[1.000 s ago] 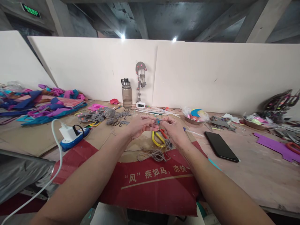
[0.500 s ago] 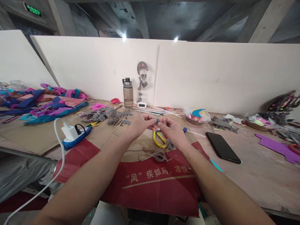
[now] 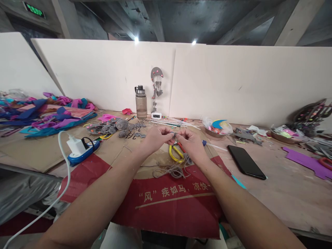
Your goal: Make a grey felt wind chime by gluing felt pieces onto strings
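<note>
Between my fingertips is a small grey piece (image 3: 174,135), pinched from both sides. My left hand (image 3: 159,138) is closed on its left part, and my right hand (image 3: 190,141) is closed on its right part; the fingers nearly touch. Just below them lie scissors with yellow handles (image 3: 174,154), partly hidden by my right hand. Loose grey yarn (image 3: 174,171) lies in loops on the red and brown cardboard (image 3: 166,211). Left of my hands are a ball of grey yarn (image 3: 122,123) and several grey cut pieces.
A bottle (image 3: 141,103) and a small white clock (image 3: 156,116) stand by the white board. A black phone (image 3: 246,162) lies at right, a blue power strip (image 3: 84,154) at left. Coloured cloth (image 3: 59,117) is heaped at far left; a bowl (image 3: 216,133) sits behind my right hand.
The grey piece has turned slightly between my fingertips. Both hands stay nearly in place, and the whole view has shifted very slightly.
</note>
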